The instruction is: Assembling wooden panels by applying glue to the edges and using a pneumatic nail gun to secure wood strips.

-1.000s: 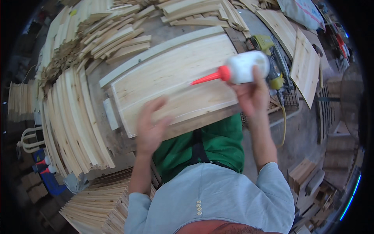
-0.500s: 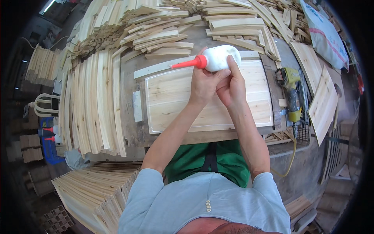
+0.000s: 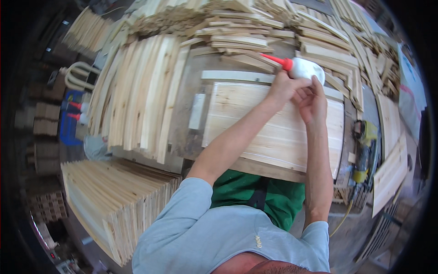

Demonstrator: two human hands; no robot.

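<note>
A white glue bottle (image 3: 306, 70) with a red cap and long red nozzle lies sideways in the air over the panel's far edge, its nozzle toward the left. My left hand (image 3: 284, 87) is closed round it near the cap. The curled fingers of my right hand (image 3: 315, 104) meet the bottle's bottom end from the near side. Beneath my forearms lies a pale wooden panel (image 3: 237, 102) with a thin white line along its edges. A pale strip (image 3: 232, 76) borders its far side, and a shorter whitish strip (image 3: 197, 112) lies to its left.
Long wooden slats (image 3: 141, 96) stand stacked on the left, with piled short pieces (image 3: 242, 34) behind. A yellow-green nail gun (image 3: 365, 132) with a yellow hose lies right. Red-tipped bottles sit in a blue crate (image 3: 68, 130) far left. Stacked panels (image 3: 118, 196) fill the near left.
My view has turned left, so the bench and panel appear farther right and tilted. The bottle stays between my hands. My right fingers have slid lower on its end.
</note>
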